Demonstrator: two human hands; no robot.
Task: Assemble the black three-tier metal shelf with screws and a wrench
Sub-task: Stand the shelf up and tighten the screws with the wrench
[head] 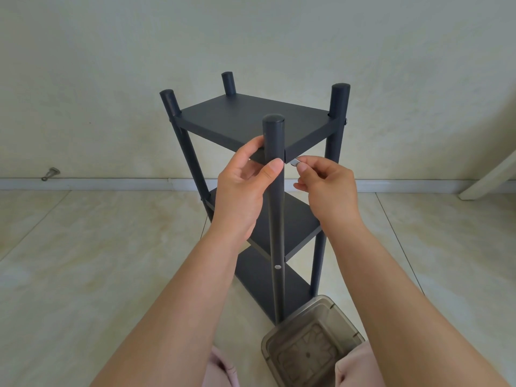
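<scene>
The black three-tier shelf (251, 121) stands upright on the tiled floor, its four round posts rising above the top board. My left hand (243, 188) grips the near front post (275, 191) and the top board's corner, thumb across the post. My right hand (324, 185) pinches a small silver screw (295, 162) just right of that post, at the level of the top board's edge. A silver screw head (277, 267) shows lower on the same post, and another screw head (345, 121) sits on the right rear post.
A translucent grey plastic box (312, 344) sits on the floor by the shelf's foot, between my knees. A small metal part (50, 174) lies against the baseboard at far left. A pale slanted beam (491, 174) leans at the right edge. The wall stands close behind the shelf.
</scene>
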